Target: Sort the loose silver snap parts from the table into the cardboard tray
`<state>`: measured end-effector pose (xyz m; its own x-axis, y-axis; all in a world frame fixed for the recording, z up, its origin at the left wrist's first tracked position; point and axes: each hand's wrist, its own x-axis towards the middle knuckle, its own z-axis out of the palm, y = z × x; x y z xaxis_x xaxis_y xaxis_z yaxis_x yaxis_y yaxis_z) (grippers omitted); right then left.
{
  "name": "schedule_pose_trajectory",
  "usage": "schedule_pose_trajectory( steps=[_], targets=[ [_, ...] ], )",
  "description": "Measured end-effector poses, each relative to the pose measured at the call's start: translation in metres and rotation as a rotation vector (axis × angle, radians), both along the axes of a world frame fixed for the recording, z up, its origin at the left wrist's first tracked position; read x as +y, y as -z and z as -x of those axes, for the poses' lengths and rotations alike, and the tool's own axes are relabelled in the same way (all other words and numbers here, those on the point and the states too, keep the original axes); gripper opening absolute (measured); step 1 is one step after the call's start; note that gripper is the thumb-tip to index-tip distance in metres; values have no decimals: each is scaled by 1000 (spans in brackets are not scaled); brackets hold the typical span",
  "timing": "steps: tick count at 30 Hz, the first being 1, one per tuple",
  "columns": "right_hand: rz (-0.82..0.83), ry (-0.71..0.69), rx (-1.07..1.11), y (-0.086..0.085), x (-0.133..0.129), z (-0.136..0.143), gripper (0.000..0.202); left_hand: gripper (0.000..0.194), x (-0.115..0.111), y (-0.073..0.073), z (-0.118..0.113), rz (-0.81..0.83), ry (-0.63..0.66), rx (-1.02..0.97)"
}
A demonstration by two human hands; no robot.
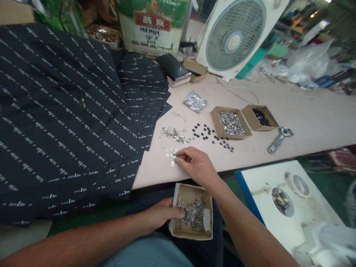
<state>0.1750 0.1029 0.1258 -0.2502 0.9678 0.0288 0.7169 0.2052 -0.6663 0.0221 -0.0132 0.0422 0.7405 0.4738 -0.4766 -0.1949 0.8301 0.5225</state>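
My left hand (164, 215) grips the near-left side of a small open cardboard box (208, 222), its thumb over the rim. Small silver metal pieces (194, 213) that look like snap fasteners lie inside it. My right hand (196, 163) is over the table edge, thumb and forefinger closed together at a few flat silver rings (172, 152). Whatever is between those fingertips is too small to make out. Just beyond lies a loose scatter of silver fasteners (175, 135), with black round caps (204, 131) to its right.
Dark printed fabric sheets (83, 111) cover the table's left. Farther back are a bag of silver pieces (195, 101), a box of silver parts (215, 120), a box of black parts (274, 124) and a fan (233, 40). A metal wrench-like tool (279, 140) lies right, above a white machine top (261, 189).
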Motion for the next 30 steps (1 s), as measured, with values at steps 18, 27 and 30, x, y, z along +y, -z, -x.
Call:
schedule_pose_trajectory(
  steps=[18, 27, 30],
  targets=[
    [33, -147, -87, -5, -5, 4, 9, 54, -7, 16, 43, -89, -121, -21],
    [136, 56, 167, -23, 2, 2, 12, 57, -6, 21, 43, -85, -130, -63],
    [147, 223, 304, -29, 12, -19, 21, 55, -5, 22, 42, -90, -110, -83]
  ],
)
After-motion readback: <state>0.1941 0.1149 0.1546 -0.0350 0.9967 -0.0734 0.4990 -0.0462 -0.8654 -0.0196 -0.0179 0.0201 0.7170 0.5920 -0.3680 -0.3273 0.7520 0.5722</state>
